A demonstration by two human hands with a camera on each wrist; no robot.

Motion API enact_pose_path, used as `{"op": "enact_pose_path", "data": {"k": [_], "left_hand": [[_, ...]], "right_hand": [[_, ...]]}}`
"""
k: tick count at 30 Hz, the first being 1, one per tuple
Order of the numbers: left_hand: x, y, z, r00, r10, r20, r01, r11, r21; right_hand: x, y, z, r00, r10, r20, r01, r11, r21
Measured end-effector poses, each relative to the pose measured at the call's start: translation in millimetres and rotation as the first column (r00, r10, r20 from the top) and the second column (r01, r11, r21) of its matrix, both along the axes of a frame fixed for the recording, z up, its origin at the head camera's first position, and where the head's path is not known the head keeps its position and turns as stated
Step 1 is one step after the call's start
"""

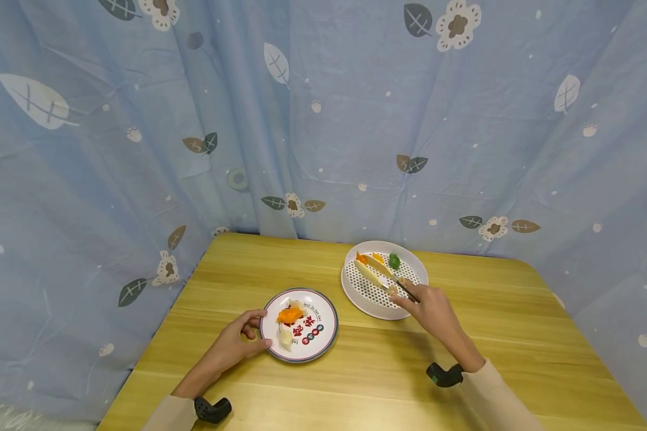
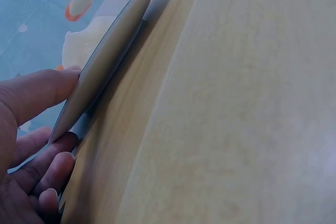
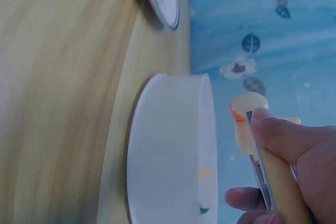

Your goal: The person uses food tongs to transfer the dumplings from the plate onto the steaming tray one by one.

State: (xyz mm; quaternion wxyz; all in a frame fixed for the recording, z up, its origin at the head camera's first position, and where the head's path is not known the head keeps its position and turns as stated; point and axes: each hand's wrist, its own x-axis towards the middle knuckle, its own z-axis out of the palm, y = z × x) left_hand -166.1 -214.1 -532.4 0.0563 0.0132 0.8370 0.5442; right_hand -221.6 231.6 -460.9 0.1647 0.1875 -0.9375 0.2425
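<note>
Chopsticks [image 1: 404, 290] sit pinched between the thumb and fingers of the right hand [image 1: 430, 309], tips reaching into the white perforated plate [image 1: 413, 267] of sushy pieces at the table's [image 1: 463, 383] far middle, while the left hand [image 1: 236, 341] pinches the near-left rim of the printed plate [image 1: 323, 335] just beside it.

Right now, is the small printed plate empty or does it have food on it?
It has food on it. The printed plate carries an orange-topped piece and a white piece. The left hand grips its rim.
</note>
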Motion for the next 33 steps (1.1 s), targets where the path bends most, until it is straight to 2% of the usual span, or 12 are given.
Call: {"op": "enact_pose_path", "data": {"k": [10, 17, 33], "left_hand": [[1.7, 0.1, -0.3, 1.000, -0.001, -0.003, 0.001, 1.000, 0.014], [1.1, 0.5, -0.9, 1.000, 0.006, 0.008, -0.006, 1.000, 0.021], [3.5, 0.9, 3.9, 1.000, 0.004, 0.005, -0.004, 1.000, 0.024]], "right_hand": [[-20.1, 7.8, -8.6, 0.999, -0.031, 0.024, 0.030, 0.998, 0.057], [-32.7, 7.9, -9.7, 0.993, -0.058, 0.100, 0.049, 0.995, 0.090], [-46.5, 4.5, -12.4, 0.989, -0.072, 0.132, 0.051, 0.986, 0.159]]}}
